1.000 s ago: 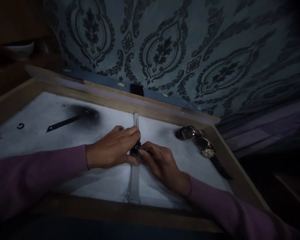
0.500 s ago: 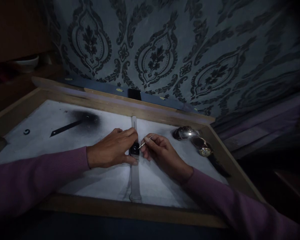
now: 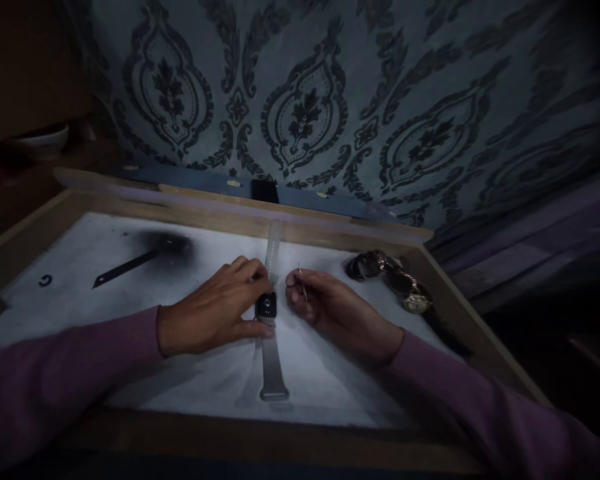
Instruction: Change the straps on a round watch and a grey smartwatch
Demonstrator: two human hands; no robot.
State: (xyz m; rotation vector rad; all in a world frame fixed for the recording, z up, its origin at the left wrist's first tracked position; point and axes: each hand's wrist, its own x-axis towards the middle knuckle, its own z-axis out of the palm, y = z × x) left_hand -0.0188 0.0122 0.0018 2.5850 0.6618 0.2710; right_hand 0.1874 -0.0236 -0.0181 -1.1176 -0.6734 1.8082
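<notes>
A smartwatch (image 3: 267, 305) with a dark, squarish case and a long grey strap (image 3: 274, 370) lies stretched out in the middle of the white surface. My left hand (image 3: 215, 303) grips the watch from the left, fingertips at the case's far end and thumb at its near end. To its right, apart from the watch, my right hand (image 3: 333, 310) is closed around a thin metal tool (image 3: 303, 283). The tool stands roughly upright between the fingers, and its exact kind is too small to tell.
A wooden rim (image 3: 300, 227) frames the white work surface. Several wristwatches (image 3: 403, 283) lie together at the right. A flat black strip (image 3: 125, 268) and a small dark C-shaped piece (image 3: 45, 281) lie at the left. Behind the rim stands a dark rectangular object (image 3: 265, 191).
My right hand has drawn the tool away from the watch case and turned it more upright. The watch has swivelled slightly, its far strap end leaning right, still held by my left hand.
</notes>
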